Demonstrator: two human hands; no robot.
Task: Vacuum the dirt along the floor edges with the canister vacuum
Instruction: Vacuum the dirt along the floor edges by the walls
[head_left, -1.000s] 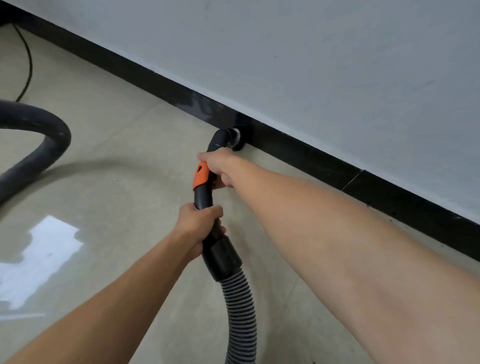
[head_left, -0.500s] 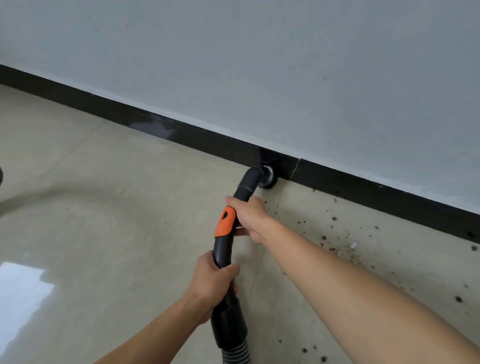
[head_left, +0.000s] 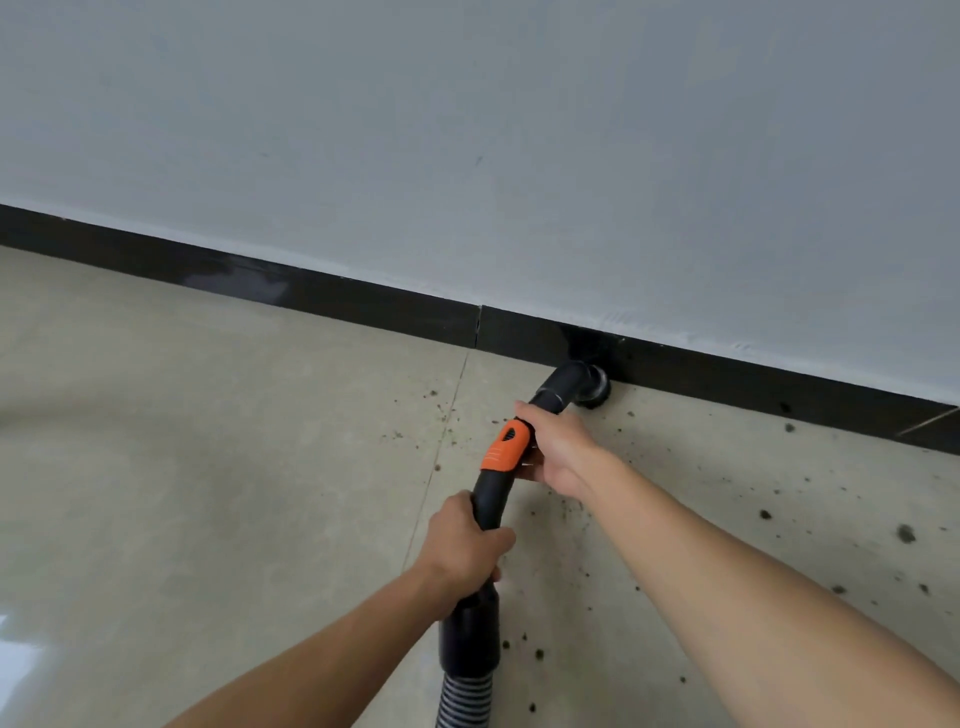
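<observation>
**Brush nozzle at the baseboard, both grips on the vacuum tube**

Landmark: black baseboard (head_left: 311, 291), running along the foot of a pale grey wall (head_left: 467, 130).

Nozzle: the round black brush nozzle (head_left: 592, 388) sits on the beige tiled floor (head_left: 208, 467) and touches the bottom edge of the baseboard. It is a little to the right of the baseboard's vertical joint (head_left: 479, 325).

Vacuum tube: the curved black vacuum tube (head_left: 491, 501) runs from the nozzle away from the baseboard, toward the camera. An orange slider (head_left: 506, 447) sits on its upper side. At the end farthest from the baseboard the tube enters a wide black cuff (head_left: 467, 639). A ribbed grey hose (head_left: 465, 701) leaves the cuff and goes out of view at the bottom edge.

Right grip (head_left: 558, 447): the nearer of the two to the baseboard. Its fingers curl round the tube beside the orange slider, just behind the nozzle's elbow.

Left grip (head_left: 462, 551): farther from the baseboard. It is closed in a fist round the tube just above the cuff, with the back of the hand facing up.

Dirt: dark specks (head_left: 906, 533) lie scattered on the floor in front of the baseboard.
- Most are to the right of the nozzle.
- A few lie along the tile seam (head_left: 441, 441) that meets the baseboard below its joint.
- More lie beside the tube and the cuff.

Other: a bright patch of glare (head_left: 10, 660) sits on the floor well away from the baseboard, at the lower left edge.
</observation>
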